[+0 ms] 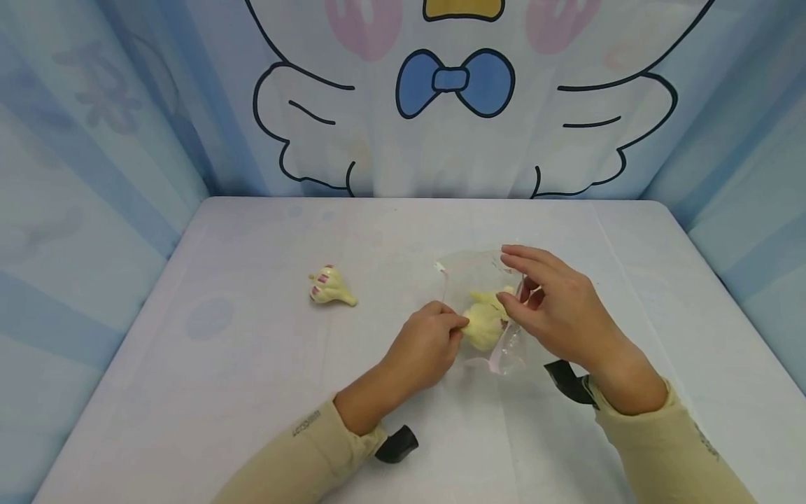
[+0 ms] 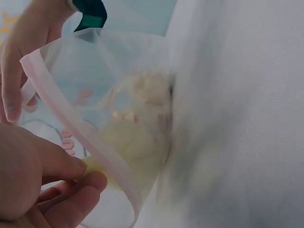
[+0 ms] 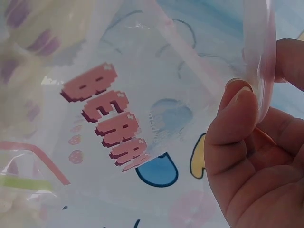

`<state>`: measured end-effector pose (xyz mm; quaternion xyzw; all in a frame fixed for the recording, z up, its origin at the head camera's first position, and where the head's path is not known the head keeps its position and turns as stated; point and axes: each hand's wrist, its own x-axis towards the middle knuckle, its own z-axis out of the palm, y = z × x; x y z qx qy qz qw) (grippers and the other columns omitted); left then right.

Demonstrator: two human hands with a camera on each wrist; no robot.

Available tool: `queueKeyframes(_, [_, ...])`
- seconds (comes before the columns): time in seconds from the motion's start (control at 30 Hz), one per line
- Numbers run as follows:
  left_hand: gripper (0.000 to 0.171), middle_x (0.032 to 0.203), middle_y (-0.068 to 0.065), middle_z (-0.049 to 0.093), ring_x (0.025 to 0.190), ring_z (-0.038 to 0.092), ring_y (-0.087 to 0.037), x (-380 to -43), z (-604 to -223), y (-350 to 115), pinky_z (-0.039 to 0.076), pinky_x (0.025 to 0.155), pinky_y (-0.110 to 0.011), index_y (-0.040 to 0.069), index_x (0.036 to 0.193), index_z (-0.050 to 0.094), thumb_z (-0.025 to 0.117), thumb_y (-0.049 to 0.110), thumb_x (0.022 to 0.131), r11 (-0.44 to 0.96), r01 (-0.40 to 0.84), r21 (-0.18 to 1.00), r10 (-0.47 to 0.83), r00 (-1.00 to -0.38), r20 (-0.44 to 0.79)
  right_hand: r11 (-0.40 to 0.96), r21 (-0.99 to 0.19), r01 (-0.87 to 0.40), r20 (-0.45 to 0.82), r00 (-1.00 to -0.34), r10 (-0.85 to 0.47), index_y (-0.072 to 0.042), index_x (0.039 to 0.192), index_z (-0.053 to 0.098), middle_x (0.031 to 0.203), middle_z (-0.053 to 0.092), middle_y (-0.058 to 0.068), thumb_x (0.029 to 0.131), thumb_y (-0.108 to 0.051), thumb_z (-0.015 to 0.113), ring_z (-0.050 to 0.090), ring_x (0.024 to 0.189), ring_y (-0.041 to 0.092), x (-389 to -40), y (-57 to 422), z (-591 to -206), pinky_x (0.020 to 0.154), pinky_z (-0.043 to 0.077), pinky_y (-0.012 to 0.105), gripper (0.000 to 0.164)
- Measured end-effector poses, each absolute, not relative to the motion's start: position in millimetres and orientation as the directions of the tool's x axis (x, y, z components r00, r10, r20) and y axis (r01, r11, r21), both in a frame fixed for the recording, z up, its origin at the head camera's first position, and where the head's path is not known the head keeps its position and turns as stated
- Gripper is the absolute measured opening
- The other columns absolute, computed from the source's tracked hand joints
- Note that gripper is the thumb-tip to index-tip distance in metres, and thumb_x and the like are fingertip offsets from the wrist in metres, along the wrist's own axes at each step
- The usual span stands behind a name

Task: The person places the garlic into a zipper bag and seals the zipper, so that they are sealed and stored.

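Observation:
A clear zip bag (image 1: 466, 266) with a pink edge and red "BERR" lettering (image 3: 107, 116) is held upright over the table. My right hand (image 1: 563, 308) pinches the bag's mouth between thumb and fingers. With thumb and forefinger, my left hand (image 1: 428, 343) grips the pale yellow stem (image 2: 93, 165) of a garlic bulb (image 1: 483, 327) at the bag's opening. That bulb's round body shows inside the bag, blurred through the plastic. More whitish bulbs with purple patches (image 3: 45, 45) are in the bag. Another garlic bulb (image 1: 330, 285) lies on the table, left of both hands.
The white-covered table (image 1: 252, 392) has its far edge against a curtain (image 1: 453, 154) with a cartoon figure and blue bow. Blue patterned curtains (image 1: 75, 210) hang along both sides. A black strap end (image 1: 397, 444) sticks out by the left sleeve, another (image 1: 569, 381) by the right.

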<state>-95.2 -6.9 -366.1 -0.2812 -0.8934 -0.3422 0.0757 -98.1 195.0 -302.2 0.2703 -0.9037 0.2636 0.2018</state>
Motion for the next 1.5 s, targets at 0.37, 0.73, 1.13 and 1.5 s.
queueKeyframes(0.37, [0.006, 0.089, -0.005, 0.066, 0.081, 0.064, -0.017, -101.3, -369.4, -1.6, 0.052, 0.07, -0.021, 0.004, 0.094, 0.077, 0.076, 0.003, 0.088, 0.623, 0.548, 0.558, 0.432, -0.836, 0.338, 0.687, -0.352, -0.636, 0.54, -0.737, -0.406, 0.006, 0.124, 0.066, 0.13, 0.062, 0.012, 0.076, 0.006, 0.082, 0.056, 0.071, 0.009, -99.4, 195.1, -304.4, 0.062, 0.054, 0.025, 0.051])
queueKeyframes(0.73, [0.009, 0.092, -0.006, 0.068, 0.085, 0.066, -0.018, -104.4, -371.6, 2.5, 0.053, 0.073, -0.021, 0.004, 0.098, 0.078, 0.074, 0.003, 0.09, 0.643, 0.532, 0.551, 0.433, -0.846, 0.311, 0.682, -0.355, -0.64, 0.549, -0.733, -0.402, 0.006, 0.124, 0.066, 0.13, 0.063, 0.013, 0.075, 0.006, 0.082, 0.056, 0.07, 0.009, -100.5, 194.6, -304.7, 0.065, 0.048, 0.013, 0.052])
queueKeyframes(1.13, [0.021, 0.106, -0.008, 0.073, 0.098, 0.069, -0.018, -104.4, -370.7, 5.2, 0.054, 0.083, -0.024, 0.001, 0.112, 0.074, 0.072, 0.004, 0.091, 0.653, 0.504, 0.566, 0.473, -0.854, 0.215, 0.683, -0.35, -0.641, 0.551, -0.731, -0.403, 0.005, 0.124, 0.067, 0.129, 0.063, 0.012, 0.075, 0.004, 0.083, 0.056, 0.069, 0.009, -101.2, 193.1, -305.1, 0.063, 0.05, 0.016, 0.051])
queueKeyframes(1.5, [0.027, 0.116, -0.008, 0.071, 0.109, 0.066, -0.019, -109.3, -372.5, 9.5, 0.052, 0.091, -0.025, 0.0, 0.12, 0.071, 0.069, 0.002, 0.093, 0.657, 0.506, 0.558, 0.514, -0.843, 0.159, 0.69, -0.356, -0.631, 0.539, -0.742, -0.4, 0.005, 0.125, 0.066, 0.129, 0.063, 0.012, 0.077, 0.004, 0.082, 0.056, 0.07, 0.009, -99.2, 193.2, -305.0, 0.061, 0.054, 0.025, 0.051])
